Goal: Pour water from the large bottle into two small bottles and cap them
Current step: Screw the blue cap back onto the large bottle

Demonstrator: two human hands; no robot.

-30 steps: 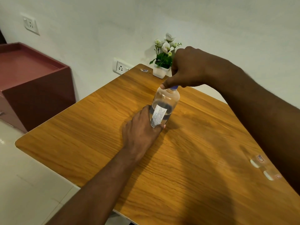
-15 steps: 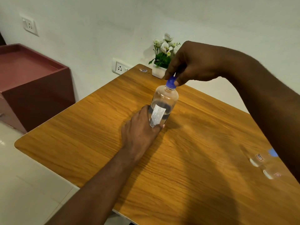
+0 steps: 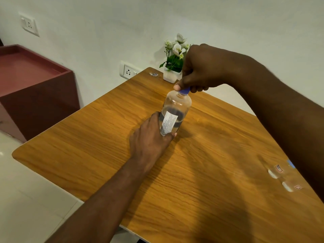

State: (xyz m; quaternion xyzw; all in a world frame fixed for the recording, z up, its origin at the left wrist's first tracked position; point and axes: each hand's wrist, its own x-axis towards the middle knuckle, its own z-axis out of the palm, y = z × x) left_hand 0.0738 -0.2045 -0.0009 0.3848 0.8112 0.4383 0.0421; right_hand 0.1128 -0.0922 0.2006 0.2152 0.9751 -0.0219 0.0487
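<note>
White wall [image 3: 175, 18] with sockets — maroon cabinet [image 3: 35, 88] on pale tiled floor [image 3: 26, 199].

Soft, even indoor light; the arms cast broad dim shadows across the wooden table [image 3: 91, 137]. At the table's right edge things smear with blur; wide-angle bending shows.

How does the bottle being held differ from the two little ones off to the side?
The large bottle stands mid-table with water in its lower part; the two small bottles sit near the right edge, their contents unclear. The left hand steadies the large bottle while the right hand pinches its blue cap; nobody touches the small ones. All are clear with white labels.
</note>
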